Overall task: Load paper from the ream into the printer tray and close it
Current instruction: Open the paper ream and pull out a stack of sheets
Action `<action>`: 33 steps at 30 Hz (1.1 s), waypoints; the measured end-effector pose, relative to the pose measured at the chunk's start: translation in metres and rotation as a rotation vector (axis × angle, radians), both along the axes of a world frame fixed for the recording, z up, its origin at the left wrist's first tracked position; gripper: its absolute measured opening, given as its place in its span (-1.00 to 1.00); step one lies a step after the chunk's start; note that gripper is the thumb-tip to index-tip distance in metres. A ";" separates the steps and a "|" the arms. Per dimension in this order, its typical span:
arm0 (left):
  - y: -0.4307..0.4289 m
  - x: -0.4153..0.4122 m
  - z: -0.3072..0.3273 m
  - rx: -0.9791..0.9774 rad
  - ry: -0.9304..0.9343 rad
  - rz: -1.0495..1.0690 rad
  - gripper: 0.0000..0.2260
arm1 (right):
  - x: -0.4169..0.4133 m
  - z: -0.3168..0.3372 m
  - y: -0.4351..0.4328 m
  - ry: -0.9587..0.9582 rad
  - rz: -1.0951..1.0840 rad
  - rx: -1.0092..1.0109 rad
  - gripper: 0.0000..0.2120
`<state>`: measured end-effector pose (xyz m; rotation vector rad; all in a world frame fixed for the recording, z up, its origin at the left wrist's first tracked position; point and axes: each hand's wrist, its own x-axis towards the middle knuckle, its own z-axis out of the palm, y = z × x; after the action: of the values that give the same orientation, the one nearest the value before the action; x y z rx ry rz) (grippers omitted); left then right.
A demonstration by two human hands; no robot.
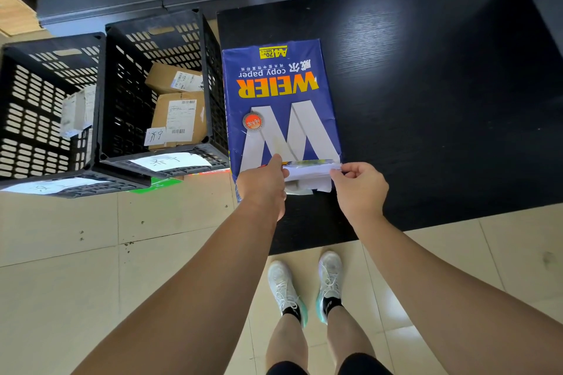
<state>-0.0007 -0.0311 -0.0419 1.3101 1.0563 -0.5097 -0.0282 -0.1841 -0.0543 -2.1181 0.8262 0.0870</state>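
Hands, left [264, 183] and right [359, 184], each pinch the torn wrapper flap at the near end of the blue ream [280, 106] lying on the dark surface [441, 100].

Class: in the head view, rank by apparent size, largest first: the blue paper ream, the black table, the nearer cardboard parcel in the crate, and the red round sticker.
1. black table
2. blue paper ream
3. cardboard parcel, though it lies lower and farther away
4. red round sticker
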 end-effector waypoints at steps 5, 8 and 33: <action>-0.002 0.000 0.001 -0.002 -0.003 0.005 -0.79 | 0.004 0.001 -0.001 0.062 -0.018 0.060 -0.84; -0.002 0.001 0.003 -0.009 -0.004 0.010 -0.79 | 0.006 0.002 -0.004 0.106 -0.039 0.149 -0.83; -0.001 0.000 0.007 -0.047 0.020 -0.031 -0.79 | 0.000 0.004 0.010 0.065 -0.346 0.557 -0.78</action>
<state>-0.0008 -0.0324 -0.0344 1.2840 1.0368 -0.5686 -0.0283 -0.1741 -0.0508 -1.4412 1.0547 0.1810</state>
